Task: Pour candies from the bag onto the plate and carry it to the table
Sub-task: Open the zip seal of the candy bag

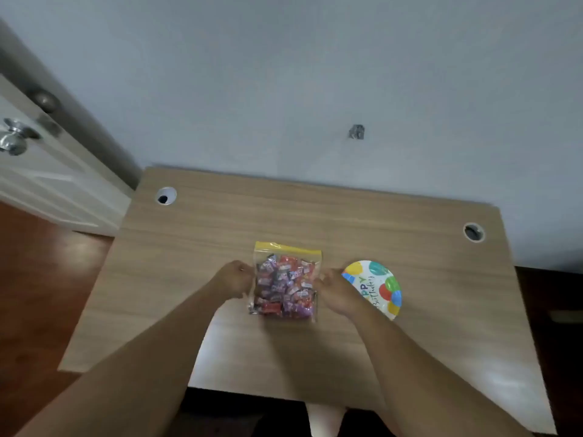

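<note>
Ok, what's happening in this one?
A person has both hands on a clear bag of candies lying on a wooden desk: left hand at its left edge, right hand at its right. The yellow zip strip looks closed. A birthday plate sits empty beside it, on the right.

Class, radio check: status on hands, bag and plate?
Left hand and right hand grip bag sides. Bag full, zip apparently shut. Plate empty, partly under right hand. Nothing blocking.

Dim, soft indoor light; overall blur; glare patch on desk (492,383) near edge; wide-angle edge bending.
</note>
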`<state>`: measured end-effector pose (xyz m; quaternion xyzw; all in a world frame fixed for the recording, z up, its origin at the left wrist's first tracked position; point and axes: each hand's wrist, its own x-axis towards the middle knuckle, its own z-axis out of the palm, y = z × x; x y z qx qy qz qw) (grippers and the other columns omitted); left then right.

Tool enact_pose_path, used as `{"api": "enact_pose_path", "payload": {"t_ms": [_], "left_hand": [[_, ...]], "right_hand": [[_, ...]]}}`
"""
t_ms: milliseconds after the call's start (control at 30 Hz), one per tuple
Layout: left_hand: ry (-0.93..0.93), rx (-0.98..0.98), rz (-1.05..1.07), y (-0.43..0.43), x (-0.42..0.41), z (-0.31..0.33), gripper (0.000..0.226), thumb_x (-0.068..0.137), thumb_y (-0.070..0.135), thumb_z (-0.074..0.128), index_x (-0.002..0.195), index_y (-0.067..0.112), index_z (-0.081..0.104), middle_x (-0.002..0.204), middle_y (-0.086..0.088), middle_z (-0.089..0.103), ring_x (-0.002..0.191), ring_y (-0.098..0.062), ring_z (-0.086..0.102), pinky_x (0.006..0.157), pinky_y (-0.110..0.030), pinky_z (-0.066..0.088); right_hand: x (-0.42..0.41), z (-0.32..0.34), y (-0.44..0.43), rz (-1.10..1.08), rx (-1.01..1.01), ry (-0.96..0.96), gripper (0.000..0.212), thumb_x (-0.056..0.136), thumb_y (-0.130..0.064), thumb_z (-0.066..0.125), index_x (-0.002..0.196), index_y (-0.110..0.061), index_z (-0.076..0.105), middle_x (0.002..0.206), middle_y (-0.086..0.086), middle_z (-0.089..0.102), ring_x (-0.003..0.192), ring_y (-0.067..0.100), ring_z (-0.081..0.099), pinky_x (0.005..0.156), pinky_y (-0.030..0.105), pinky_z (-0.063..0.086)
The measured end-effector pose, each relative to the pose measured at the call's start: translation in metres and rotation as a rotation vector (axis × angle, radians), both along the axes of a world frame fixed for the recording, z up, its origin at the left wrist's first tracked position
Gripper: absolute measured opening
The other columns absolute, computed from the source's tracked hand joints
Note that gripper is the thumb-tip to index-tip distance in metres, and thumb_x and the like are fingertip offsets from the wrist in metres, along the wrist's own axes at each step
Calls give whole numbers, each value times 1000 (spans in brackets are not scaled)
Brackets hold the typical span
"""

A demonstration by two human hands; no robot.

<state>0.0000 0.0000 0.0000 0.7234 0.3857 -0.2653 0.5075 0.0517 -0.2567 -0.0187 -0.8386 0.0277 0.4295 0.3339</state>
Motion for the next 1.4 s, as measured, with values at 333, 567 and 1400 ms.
{"api": "enact_pose_path", "payload": {"t_ms": [333,567,1400], "left_hand": [[58,-227,271,-31,-18,-22,13,91,8,63,88,13,74,69,-6,64,60,-19,57,62,-28,48],[-96,-123,221,-40,-32,-17,21,103,24,69,98,7,79,73,-6,63,70,-22,54,69,-31,45],[-629,33,-26,-66,-107,78,16,104,13,70,111,19,82,98,2,67,81,1,62,71,-18,49]], "right_hand": [[-12,-5,0,-134,48,81,70,104,-56,50,159,-13,40,148,2,59,139,25,54,97,31,33],[-17,15,-16,-72,51,56,74,105,-55,51,168,-25,28,158,0,55,146,25,52,105,33,38],[-40,126,-47,292,186,-250,23,96,-30,79,113,-16,84,86,-18,73,67,-9,62,68,11,42]]}}
